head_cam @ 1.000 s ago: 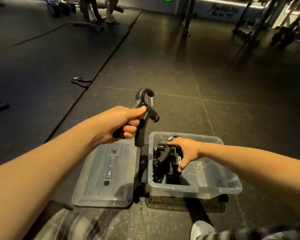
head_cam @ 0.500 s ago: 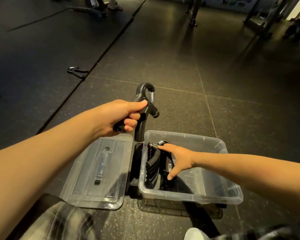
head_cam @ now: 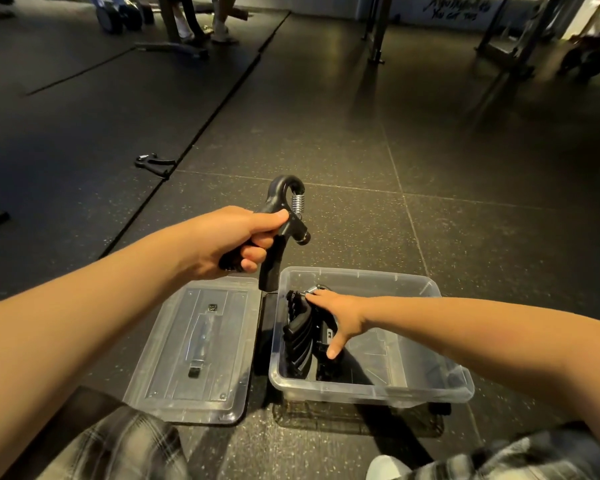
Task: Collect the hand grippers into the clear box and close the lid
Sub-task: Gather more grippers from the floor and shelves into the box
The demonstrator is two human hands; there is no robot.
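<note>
Just behind the one clear box (head_cam: 361, 393), I counted one hand gripper (head_cam: 278, 194) clenched in my left hand (head_cam: 222, 240). My right hand (head_cam: 343, 317) lay spread on the stack (head_cam: 300, 342) inside, too overlapped to count. One stray gripper (head_cam: 155, 164) lay far left, and one lid (head_cam: 174, 358) sat alongside.

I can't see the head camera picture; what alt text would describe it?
A person's left hand holds a black hand gripper in the air while the right hand rests on other grippers inside an open clear box. The lid lies flat left of the box, and one more gripper lies farther off on the dark floor.
</note>
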